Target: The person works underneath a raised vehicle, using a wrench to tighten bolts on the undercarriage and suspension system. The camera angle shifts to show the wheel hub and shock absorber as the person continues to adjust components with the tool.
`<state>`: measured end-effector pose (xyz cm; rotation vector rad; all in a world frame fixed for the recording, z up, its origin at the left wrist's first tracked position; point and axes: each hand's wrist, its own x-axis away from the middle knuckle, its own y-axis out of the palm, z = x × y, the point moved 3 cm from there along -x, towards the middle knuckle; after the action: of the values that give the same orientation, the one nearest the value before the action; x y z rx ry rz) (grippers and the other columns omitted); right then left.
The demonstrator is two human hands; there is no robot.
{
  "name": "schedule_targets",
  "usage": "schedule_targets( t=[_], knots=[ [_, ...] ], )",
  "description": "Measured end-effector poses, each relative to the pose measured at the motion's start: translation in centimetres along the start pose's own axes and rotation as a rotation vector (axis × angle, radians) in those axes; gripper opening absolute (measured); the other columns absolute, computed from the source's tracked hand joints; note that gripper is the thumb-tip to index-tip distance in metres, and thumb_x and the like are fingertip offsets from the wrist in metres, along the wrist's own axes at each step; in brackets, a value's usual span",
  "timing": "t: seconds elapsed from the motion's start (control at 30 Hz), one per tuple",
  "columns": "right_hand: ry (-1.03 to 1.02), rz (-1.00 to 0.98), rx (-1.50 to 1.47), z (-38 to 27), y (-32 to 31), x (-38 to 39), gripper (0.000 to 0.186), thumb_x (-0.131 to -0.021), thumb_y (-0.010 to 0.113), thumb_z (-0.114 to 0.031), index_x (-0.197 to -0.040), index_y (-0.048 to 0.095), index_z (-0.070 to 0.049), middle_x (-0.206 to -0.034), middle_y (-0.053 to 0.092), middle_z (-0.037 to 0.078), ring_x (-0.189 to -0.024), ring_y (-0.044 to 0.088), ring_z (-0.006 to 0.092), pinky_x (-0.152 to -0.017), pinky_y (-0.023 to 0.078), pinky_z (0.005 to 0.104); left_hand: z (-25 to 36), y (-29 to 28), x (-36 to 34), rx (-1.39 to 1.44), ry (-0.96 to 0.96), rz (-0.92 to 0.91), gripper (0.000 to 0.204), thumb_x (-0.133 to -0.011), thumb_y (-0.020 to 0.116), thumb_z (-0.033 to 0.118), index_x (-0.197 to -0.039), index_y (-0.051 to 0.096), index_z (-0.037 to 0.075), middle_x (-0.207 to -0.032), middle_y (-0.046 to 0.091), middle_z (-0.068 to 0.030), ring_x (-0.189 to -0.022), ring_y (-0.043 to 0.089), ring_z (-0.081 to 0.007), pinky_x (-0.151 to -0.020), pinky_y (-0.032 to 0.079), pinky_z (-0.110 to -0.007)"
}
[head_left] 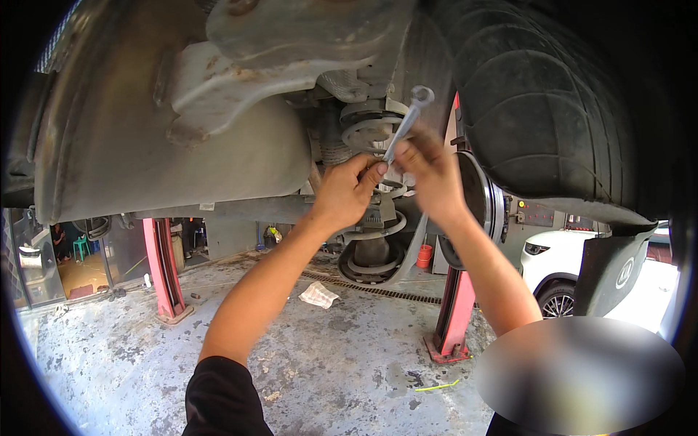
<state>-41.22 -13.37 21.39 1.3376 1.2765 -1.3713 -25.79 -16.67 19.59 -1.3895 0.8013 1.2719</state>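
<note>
Between my raised hands a silver combination wrench (406,129) slants, its ring end up. My left hand (343,192) is closed, thumb and fingers pinching the wrench's lower part. Right beside the shaft is my right hand (438,182), its fingers curled but smeared by motion, so its grip is unclear. Behind the hands hangs a coil spring (374,236) of a lifted car's suspension, its middle partly covered by my hands. To the right of them stands a round brake disc (497,207).
Overhead are a rusty metal bracket (240,80) and a black wheel-arch liner (545,109). Red lift posts (163,265) (456,312) rise from the worn floor (313,370). A crumpled cloth (318,295), a red bucket (424,256) and a white car (563,254) are farther off.
</note>
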Motion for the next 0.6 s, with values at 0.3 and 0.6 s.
schedule_targets(
  t=[0.3,0.6],
  knots=[
    [0.129,-0.298,0.292,-0.8,-1.3,-0.8,0.029,-0.100,0.052,-0.027,-0.092,0.059,0.000,-0.071,0.054,0.001,-0.068,0.050,0.0084,-0.064,0.042,0.0261,-0.5,-3.9,-1.2,0.145,-0.036,0.116,0.028,-0.091,0.068,0.030,-0.099,0.069,0.003,-0.060,0.052,0.0052,-0.051,0.040,-0.0052,-0.048,0.034,-0.024],
    [0.126,-0.509,0.683,-2.6,-4.1,-0.7,0.026,-0.096,0.059,-0.024,-0.089,0.063,0.001,-0.066,0.054,0.001,-0.064,0.050,0.0092,-0.060,0.041,0.0265,0.8,-5.0,-2.5,0.184,0.141,0.057,0.025,-0.086,0.074,0.025,-0.096,0.068,0.003,-0.059,0.033,0.0103,-0.054,0.029,-0.0027,-0.048,0.025,-0.025]
  ],
)
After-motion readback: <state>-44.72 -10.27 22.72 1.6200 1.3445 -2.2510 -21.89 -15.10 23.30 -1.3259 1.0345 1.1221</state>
